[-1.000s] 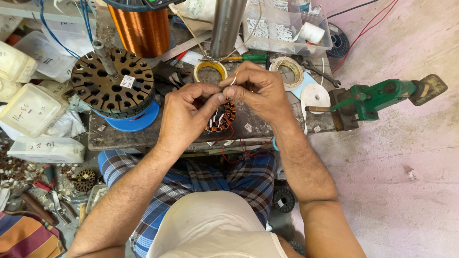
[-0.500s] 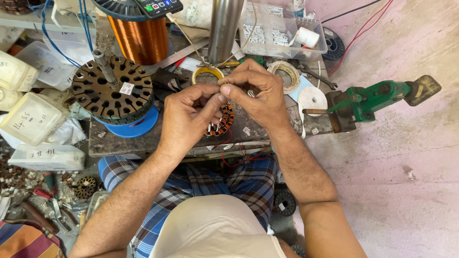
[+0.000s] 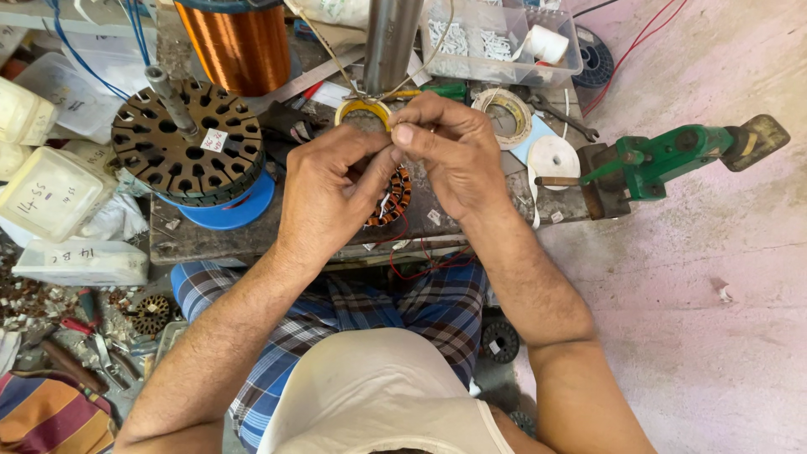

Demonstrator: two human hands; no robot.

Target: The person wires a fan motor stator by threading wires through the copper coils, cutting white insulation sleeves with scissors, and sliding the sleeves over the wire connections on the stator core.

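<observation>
My left hand [image 3: 332, 189] and my right hand [image 3: 450, 151] meet over a small workbench [image 3: 210, 240], fingertips pinched together on a thin wire above a small wound stator [image 3: 393, 197] with copper coils. The stator lies mostly hidden under my palms. Red wire [image 3: 416, 261] trails from it over the bench edge toward my lap. A yellow tape roll [image 3: 361, 111] sits just beyond my fingers.
A large dark slotted stator core [image 3: 185, 143] rests on a blue disc at left, a copper wire spool [image 3: 239, 38] behind it. A green vise [image 3: 656, 160] sticks out at right. White plastic boxes [image 3: 50, 193], a clear parts tray [image 3: 496, 38] and tools on the floor surround the bench.
Both hands have stayed pinched together over the small stator, the fingers shifting slightly as they work the wire. The view has shifted a little.
</observation>
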